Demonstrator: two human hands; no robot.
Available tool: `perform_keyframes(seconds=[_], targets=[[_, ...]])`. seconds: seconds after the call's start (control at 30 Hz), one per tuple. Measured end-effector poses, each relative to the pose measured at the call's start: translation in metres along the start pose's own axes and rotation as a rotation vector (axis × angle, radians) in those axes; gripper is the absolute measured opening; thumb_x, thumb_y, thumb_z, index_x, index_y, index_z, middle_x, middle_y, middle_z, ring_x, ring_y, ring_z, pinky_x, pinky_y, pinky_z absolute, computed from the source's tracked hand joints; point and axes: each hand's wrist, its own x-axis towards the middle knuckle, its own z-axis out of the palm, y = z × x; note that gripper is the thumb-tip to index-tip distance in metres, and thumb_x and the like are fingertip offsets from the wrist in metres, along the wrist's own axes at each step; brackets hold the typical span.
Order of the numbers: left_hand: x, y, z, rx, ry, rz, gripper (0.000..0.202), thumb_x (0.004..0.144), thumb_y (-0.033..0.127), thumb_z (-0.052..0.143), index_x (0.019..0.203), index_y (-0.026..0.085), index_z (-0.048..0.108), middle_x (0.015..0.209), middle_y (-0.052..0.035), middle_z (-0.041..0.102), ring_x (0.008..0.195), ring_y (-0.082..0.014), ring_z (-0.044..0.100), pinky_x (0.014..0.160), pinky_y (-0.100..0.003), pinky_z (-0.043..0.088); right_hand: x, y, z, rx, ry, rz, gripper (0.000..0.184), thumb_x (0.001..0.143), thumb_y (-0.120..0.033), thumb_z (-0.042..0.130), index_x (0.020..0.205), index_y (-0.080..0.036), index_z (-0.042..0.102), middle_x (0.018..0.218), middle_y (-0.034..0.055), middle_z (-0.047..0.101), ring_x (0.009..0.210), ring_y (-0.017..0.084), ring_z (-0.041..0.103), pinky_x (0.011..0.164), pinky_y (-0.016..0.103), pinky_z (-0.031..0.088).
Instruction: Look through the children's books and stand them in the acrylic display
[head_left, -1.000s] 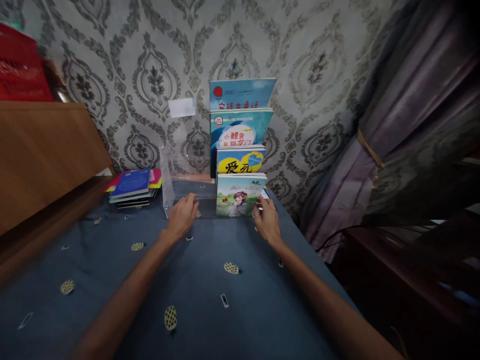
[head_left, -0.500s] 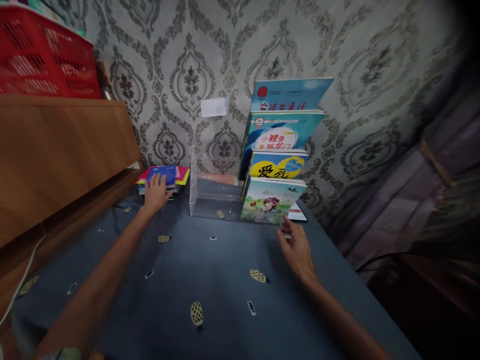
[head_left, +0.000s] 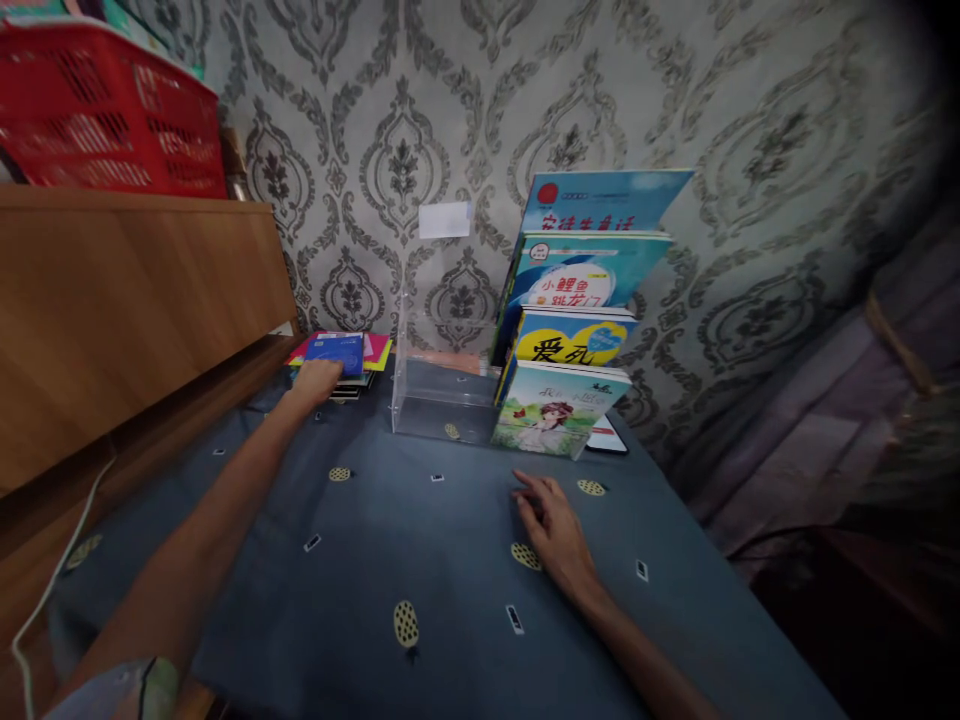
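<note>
My left hand (head_left: 316,382) reaches to the pile at the back left, its fingers curled closed at the front edge of a blue book (head_left: 337,350). Its fingertips are partly hidden. Beneath that book lie pink and yellow covers and other thin books (head_left: 358,386). My right hand (head_left: 553,528) hovers over the cloth with the index finger stretched out, the fingers apart, holding nothing. Beyond it, a clear acrylic stepped rack (head_left: 397,375) holds several picture books in its right half. The front one has a pale green cover (head_left: 551,405) with a cartoon child.
A dark blue cloth with pineapple prints (head_left: 375,540) covers the table. On the left stands a wooden cabinet (head_left: 142,300) bearing a red basket (head_left: 150,120). A phone (head_left: 609,437) lies behind the rack's right side. A curtain (head_left: 832,380) hangs on the right.
My left hand's fingers have gone from lying spread on the blue book to curling at its front edge. My right hand has moved left and nearer, away from the front picture book.
</note>
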Motion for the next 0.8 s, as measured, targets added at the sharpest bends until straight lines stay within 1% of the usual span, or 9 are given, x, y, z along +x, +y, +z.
perform_keyframes(seconds=[0.1, 0.17, 0.27, 0.33, 0.47, 0.57, 0.63, 0.7, 0.8], targets=[[-0.011, 0.003, -0.008, 0.013, -0.004, 0.01, 0.035, 0.097, 0.02, 0.035, 0.111, 0.012, 0.067, 0.116, -0.0223, 0.069, 0.111, -0.0337, 0.064, 0.093, -0.041, 0.045, 0.001, 0.0, -0.002, 0.009, -0.011, 0.004, 0.035, 0.091, -0.033, 0.046, 0.117, -0.021, 0.066, 0.1, 0.0085, 0.062, 0.086, 0.024, 0.068, 0.077, 0.041, 0.058], [-0.022, 0.008, -0.013, 0.015, -0.005, 0.023, 0.035, 0.096, 0.017, 0.036, 0.11, 0.012, 0.068, 0.114, -0.0224, 0.07, 0.109, -0.0342, 0.065, 0.091, -0.041, 0.046, 0.001, -0.001, -0.003, 0.012, -0.023, -0.003, 0.034, 0.09, -0.033, 0.047, 0.114, -0.021, 0.068, 0.098, 0.0081, 0.062, 0.084, 0.023, 0.067, 0.075, 0.04, 0.057], [-0.048, 0.024, -0.014, 0.017, -0.016, 0.05, 0.037, 0.094, 0.014, 0.035, 0.11, 0.013, 0.068, 0.113, -0.0214, 0.071, 0.107, -0.0334, 0.067, 0.089, -0.041, 0.048, 0.001, -0.003, -0.004, 0.009, -0.026, -0.021, 0.032, 0.09, -0.032, 0.047, 0.11, -0.021, 0.07, 0.093, 0.0075, 0.061, 0.08, 0.022, 0.066, 0.072, 0.039, 0.056], [-0.072, 0.039, -0.01, 0.009, -0.035, 0.074, 0.036, 0.094, 0.014, 0.036, 0.109, 0.015, 0.069, 0.11, -0.0202, 0.071, 0.105, -0.0327, 0.068, 0.087, -0.04, 0.049, 0.001, -0.004, -0.004, 0.008, -0.034, -0.025, 0.032, 0.089, -0.03, 0.047, 0.109, -0.02, 0.07, 0.092, 0.0071, 0.061, 0.078, 0.022, 0.066, 0.071, 0.037, 0.055], [-0.127, 0.077, 0.006, -0.037, -0.134, 0.155, 0.035, 0.093, 0.013, 0.037, 0.106, 0.016, 0.07, 0.102, -0.0186, 0.073, 0.098, -0.0318, 0.069, 0.084, -0.04, 0.05, -0.001, -0.006, -0.004, 0.002, -0.048, -0.019, 0.031, 0.089, -0.026, 0.048, 0.109, -0.02, 0.071, 0.092, 0.0071, 0.062, 0.081, 0.023, 0.066, 0.071, 0.037, 0.054], [-0.163, 0.11, 0.009, -0.023, -0.22, 0.257, 0.038, 0.092, 0.01, 0.037, 0.11, 0.017, 0.069, 0.102, -0.0169, 0.074, 0.096, -0.0302, 0.07, 0.082, -0.04, 0.051, -0.002, -0.008, -0.005, -0.012, -0.073, -0.017, 0.03, 0.089, -0.025, 0.047, 0.107, -0.02, 0.071, 0.093, 0.0071, 0.063, 0.08, 0.022, 0.065, 0.07, 0.035, 0.053], [-0.18, 0.134, 0.003, -0.023, -0.231, 0.309, 0.041, 0.09, 0.007, 0.037, 0.114, 0.015, 0.068, 0.103, -0.0178, 0.073, 0.094, -0.0301, 0.071, 0.079, -0.039, 0.053, -0.002, -0.009, -0.005, -0.022, -0.09, -0.018, 0.03, 0.089, -0.024, 0.047, 0.105, -0.02, 0.072, 0.092, 0.0066, 0.063, 0.075, 0.02, 0.064, 0.068, 0.034, 0.052], [-0.192, 0.159, -0.007, -0.013, -0.24, 0.383, 0.041, 0.088, 0.004, 0.037, 0.115, 0.011, 0.067, 0.102, -0.019, 0.073, 0.092, -0.0302, 0.071, 0.075, -0.039, 0.054, -0.002, -0.011, -0.006, -0.033, -0.093, -0.02, 0.03, 0.089, -0.025, 0.047, 0.105, -0.019, 0.072, 0.09, 0.006, 0.063, 0.07, 0.019, 0.062, 0.066, 0.033, 0.051], [-0.206, 0.196, -0.021, -0.015, -0.234, 0.536, 0.039, 0.086, 0.002, 0.042, 0.117, 0.007, 0.066, 0.105, -0.0215, 0.073, 0.09, -0.029, 0.072, 0.071, -0.037, 0.056, -0.001, -0.012, -0.009, -0.044, -0.073, -0.025, 0.03, 0.09, -0.028, 0.047, 0.105, -0.019, 0.072, 0.091, 0.0061, 0.064, 0.069, 0.018, 0.061, 0.066, 0.033, 0.051]])
